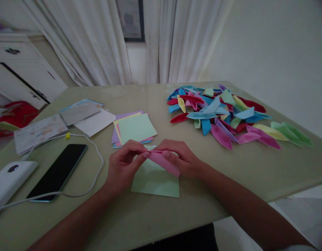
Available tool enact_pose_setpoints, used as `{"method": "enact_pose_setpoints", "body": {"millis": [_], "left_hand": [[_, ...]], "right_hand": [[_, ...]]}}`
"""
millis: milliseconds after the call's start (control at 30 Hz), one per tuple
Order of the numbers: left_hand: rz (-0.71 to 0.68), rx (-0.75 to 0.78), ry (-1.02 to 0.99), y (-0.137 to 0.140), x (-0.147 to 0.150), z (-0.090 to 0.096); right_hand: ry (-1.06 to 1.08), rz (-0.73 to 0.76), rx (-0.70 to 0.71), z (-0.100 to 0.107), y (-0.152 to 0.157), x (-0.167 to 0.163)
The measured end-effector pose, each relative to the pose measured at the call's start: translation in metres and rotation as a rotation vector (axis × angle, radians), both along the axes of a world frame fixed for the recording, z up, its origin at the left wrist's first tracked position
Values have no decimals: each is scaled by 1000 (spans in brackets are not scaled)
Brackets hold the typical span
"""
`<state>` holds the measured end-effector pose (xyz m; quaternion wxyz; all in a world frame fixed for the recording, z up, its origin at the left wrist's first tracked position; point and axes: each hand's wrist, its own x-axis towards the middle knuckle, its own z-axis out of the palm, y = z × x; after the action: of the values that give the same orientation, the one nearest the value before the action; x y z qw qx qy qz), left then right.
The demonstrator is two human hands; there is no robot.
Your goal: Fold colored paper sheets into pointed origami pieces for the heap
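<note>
A folded pink paper (164, 163) is held between my two hands, a little above the table. My left hand (125, 162) pinches its left end between thumb and fingers. Along its right side my right hand (180, 157) grips it, thumb on top and fingers behind. Beneath them lies a light green paper sheet (155, 184), partly covered by the hands and the pink paper. Just beyond my left hand sits a stack of coloured paper squares (136, 128), green uppermost with pink, yellow, purple and blue edges showing.
A large heap of folded coloured papers (213, 109) spreads over the right back of the table (202, 209). To the left are a black-screened phone (59, 170), a white power bank (13, 183), a white cable (98, 153) and several flat packets (79, 113). Curtains (93, 42) hang behind.
</note>
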<state>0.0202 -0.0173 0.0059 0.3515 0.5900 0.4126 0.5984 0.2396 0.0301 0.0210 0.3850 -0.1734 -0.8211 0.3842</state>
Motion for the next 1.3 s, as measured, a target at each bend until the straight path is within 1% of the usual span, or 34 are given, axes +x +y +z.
{"method": "enact_pose_setpoints", "body": {"millis": [67, 133, 200, 267, 367, 467, 533, 600, 667, 700, 833, 933, 1033, 1200, 1300], "left_hand": [[58, -87, -28, 1, 0, 2], [106, -150, -50, 3, 0, 3], [101, -186, -64, 5, 0, 2], [44, -225, -76, 7, 0, 0], [-71, -285, -35, 7, 1, -3], [-87, -312, 39, 7, 2, -3], [-34, -326, -9, 8, 2, -2], [17, -346, -110, 9, 1, -2], [23, -367, -154, 11, -1, -3], [0, -379, -132, 11, -2, -4], [-166, -433, 22, 9, -2, -6], [-261, -470, 32, 5, 1, -5], [-298, -477, 14, 1, 4, -3], [-379, -433, 58, -4, 6, 0], [-355, -384, -2, -6, 7, 0]], "right_hand": [[25, -42, -103, 2, 1, 1], [10, -129, -173, 2, 4, 1], [-15, -225, -240, 1, 8, 1], [-17, -269, -295, 0, 11, 0], [1, -281, -318, 0, 14, 0], [30, -284, -372, 0, 15, -1], [66, -287, -477, -3, 16, -2], [114, -288, -615, -6, 19, -2], [160, -293, -713, -9, 22, -2], [179, -298, -731, -10, 23, -2], [252, -322, -687, -11, 24, -2], [298, -353, -660, -13, 22, -4], [297, -365, -635, -14, 21, -5], [227, -324, -604, -6, 18, -3], [156, -271, -589, -4, 15, -2]]}}
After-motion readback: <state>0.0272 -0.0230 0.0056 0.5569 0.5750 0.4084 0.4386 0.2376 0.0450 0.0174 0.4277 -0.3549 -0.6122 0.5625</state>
